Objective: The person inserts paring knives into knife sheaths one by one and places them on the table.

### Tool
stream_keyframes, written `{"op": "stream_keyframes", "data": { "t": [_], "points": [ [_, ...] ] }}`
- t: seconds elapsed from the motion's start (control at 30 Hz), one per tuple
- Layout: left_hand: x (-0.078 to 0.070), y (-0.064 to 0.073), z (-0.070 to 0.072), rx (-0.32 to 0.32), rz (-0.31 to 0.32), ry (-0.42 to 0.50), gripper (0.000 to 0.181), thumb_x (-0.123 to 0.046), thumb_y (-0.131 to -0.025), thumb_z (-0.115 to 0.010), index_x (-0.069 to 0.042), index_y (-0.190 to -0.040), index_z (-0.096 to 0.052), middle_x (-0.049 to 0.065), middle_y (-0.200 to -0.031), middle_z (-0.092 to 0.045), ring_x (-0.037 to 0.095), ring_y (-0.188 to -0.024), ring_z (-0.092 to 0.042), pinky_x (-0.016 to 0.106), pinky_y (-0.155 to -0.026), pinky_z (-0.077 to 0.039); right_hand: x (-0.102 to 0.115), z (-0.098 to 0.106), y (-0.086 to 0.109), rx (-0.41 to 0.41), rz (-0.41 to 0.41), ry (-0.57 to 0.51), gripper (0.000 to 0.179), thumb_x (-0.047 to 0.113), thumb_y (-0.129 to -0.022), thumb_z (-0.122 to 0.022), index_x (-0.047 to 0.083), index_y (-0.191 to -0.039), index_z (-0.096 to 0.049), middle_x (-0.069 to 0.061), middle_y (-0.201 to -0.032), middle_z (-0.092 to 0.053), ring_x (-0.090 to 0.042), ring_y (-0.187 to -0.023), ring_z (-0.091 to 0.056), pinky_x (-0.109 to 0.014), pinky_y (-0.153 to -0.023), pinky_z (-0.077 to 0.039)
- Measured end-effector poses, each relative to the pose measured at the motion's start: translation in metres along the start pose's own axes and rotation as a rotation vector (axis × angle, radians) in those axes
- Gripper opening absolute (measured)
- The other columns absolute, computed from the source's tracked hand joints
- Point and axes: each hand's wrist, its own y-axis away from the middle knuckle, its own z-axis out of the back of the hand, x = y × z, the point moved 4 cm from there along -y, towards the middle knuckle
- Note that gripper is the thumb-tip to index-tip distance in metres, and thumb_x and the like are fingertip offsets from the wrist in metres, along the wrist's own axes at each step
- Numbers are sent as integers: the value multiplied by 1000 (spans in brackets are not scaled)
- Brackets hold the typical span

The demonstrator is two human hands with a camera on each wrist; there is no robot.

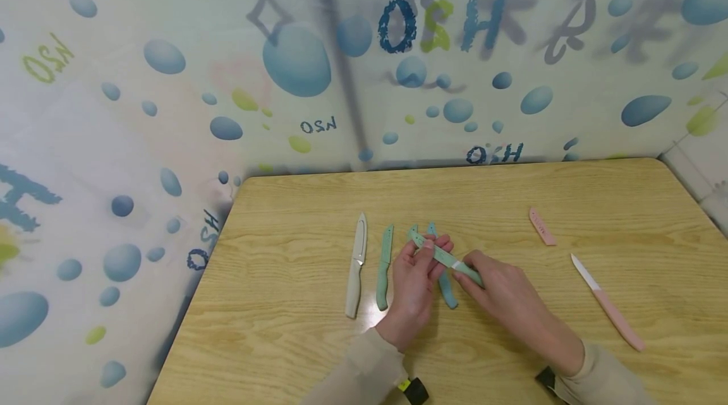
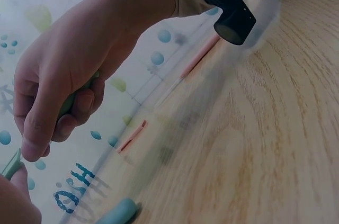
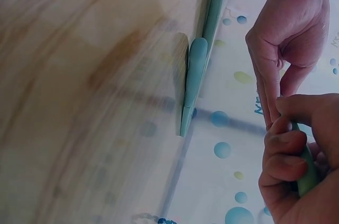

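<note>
My left hand [image 1: 414,288] pinches a pale green knife sheath [image 1: 442,256] between thumb and fingers. In my right hand [image 1: 506,291] is the green handle [image 1: 471,274] of a knife, gripped with curled fingers. A short bit of white blade [image 1: 457,265] shows between sheath and handle; the rest of the blade is hidden. Beneath my hands lies a blue knife [image 1: 447,294], partly covered. Beside it, a green tip [image 1: 413,229] shows behind my left hand. The right wrist view also shows the held green handle [image 3: 308,173] inside my curled fingers.
To the left lie a cream sheathed knife [image 1: 356,266] and a green sheathed knife [image 1: 384,269]. On the right are a pink sheath [image 1: 542,227] and a pink knife [image 1: 608,310] with its blade bare. A patterned curtain [image 1: 352,108] hangs behind the wooden table [image 1: 273,266].
</note>
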Motion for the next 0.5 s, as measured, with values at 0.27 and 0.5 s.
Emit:
{"op": "stream_keyframes", "data": {
  "t": [0.27,0.5],
  "points": [
    [4,0,0,-15,21,-4,31,-10,-109,-53,13,-129,-53,23,-122,-71,29,-115,-70,35,-98,-57,-1,0,0,-14,16,-3,19,10,-92,-80,10,-93,-61,11,-66,-42,-4,-56,-38,-20,-46,-34],
    [5,1,-1,-24,27,2,31,-10,-109,-52,14,-130,-53,20,-119,-72,29,-114,-70,35,-97,-58,0,0,0,7,-8,-5,18,11,-93,-79,9,-94,-61,10,-67,-42,-5,-56,-39,-21,-46,-34]
  ]
}}
